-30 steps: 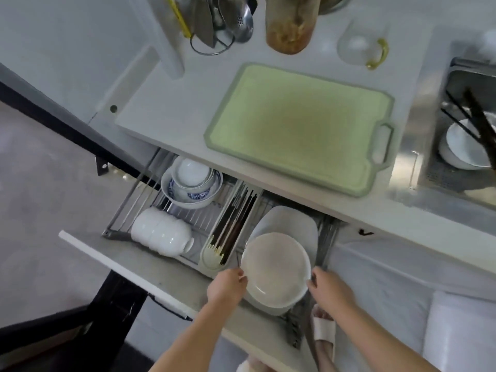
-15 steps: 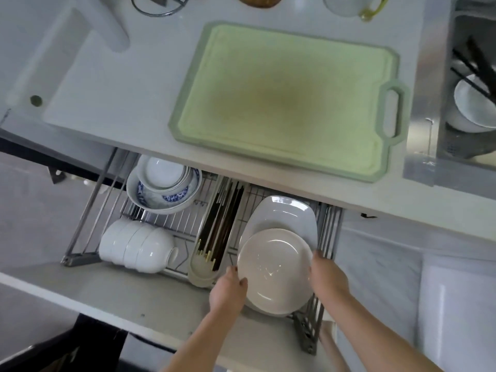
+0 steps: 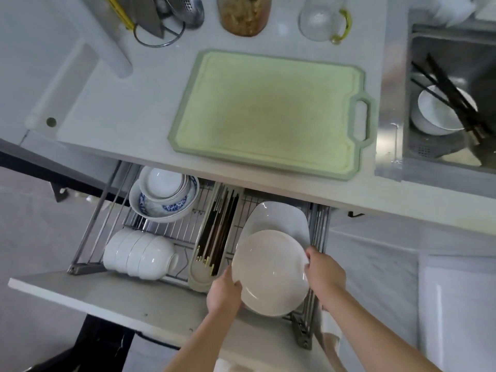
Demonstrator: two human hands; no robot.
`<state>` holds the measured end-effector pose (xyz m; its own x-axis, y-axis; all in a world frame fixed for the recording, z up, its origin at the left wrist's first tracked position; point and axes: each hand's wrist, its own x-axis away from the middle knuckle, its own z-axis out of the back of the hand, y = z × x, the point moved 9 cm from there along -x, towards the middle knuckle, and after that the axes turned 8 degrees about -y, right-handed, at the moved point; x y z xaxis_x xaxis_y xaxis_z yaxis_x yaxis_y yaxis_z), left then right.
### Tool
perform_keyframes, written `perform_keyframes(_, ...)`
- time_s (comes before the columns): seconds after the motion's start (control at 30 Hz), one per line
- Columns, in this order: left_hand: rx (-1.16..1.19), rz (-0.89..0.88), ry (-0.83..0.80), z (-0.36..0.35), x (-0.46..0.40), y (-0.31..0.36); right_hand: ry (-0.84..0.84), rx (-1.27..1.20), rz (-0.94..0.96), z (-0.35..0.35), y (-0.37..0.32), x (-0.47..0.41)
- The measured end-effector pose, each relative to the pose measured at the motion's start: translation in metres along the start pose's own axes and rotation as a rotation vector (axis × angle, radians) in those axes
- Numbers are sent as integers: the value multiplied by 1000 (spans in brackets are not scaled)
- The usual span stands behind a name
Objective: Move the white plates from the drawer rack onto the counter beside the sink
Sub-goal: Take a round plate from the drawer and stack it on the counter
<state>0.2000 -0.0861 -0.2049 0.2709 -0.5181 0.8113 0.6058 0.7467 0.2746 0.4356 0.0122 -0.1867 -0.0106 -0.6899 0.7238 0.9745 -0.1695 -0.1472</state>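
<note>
A round, glossy white plate (image 3: 270, 272) with a shallow dished centre sits at the front right of the pulled-out wire drawer rack (image 3: 171, 232), its face turned up toward the camera and tilted slightly toward the person. The left hand (image 3: 224, 294) grips its lower left rim, fingers curled under the edge with the thumb on top; the right hand (image 3: 326, 273) grips the upper right rim, its fingers (image 3: 308, 255) bent over the edge. Whether the plate is clear of the rack or resting on what lies below cannot be told. Just behind and partly under it lies a second white plate (image 3: 279, 217), smooth, squarish with rounded corners, also face up. To the left, a long pale plastic tray (image 3: 198, 279) runs front to back in the rack, holding dark chopsticks (image 3: 218, 226) laid along its length. Further left are a row of plain white bowls (image 3: 139, 255) nested on their sides, mouths pointing left, and behind them a blue-and-white patterned bowl (image 3: 163, 206) with smaller white bowls stacked upright inside. Above the drawer, the pale, matte table (image 3: 128, 103) carries a rectangular green cutting board (image 3: 271, 111) with a grooved border and its handle cut-out facing right, toward the stainless steel sink (image 3: 397, 146). A white bowl (image 3: 434, 119) with dark chopsticks across it sits in the sink.
</note>
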Motion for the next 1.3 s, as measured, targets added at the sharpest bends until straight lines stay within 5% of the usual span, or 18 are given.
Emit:
perform_keyframes(0.5, 299, -182, 30, 3, 101, 78, 155, -235, 163, 78, 72, 79)
perform_keyframes(0.77, 265, -435, 155, -33, 176, 174, 261, -434, 175, 146, 171, 137)
perform_keyframes(1.3, 126, -706, 103, -100, 267, 385, 513, -691, 37, 254, 367, 206)
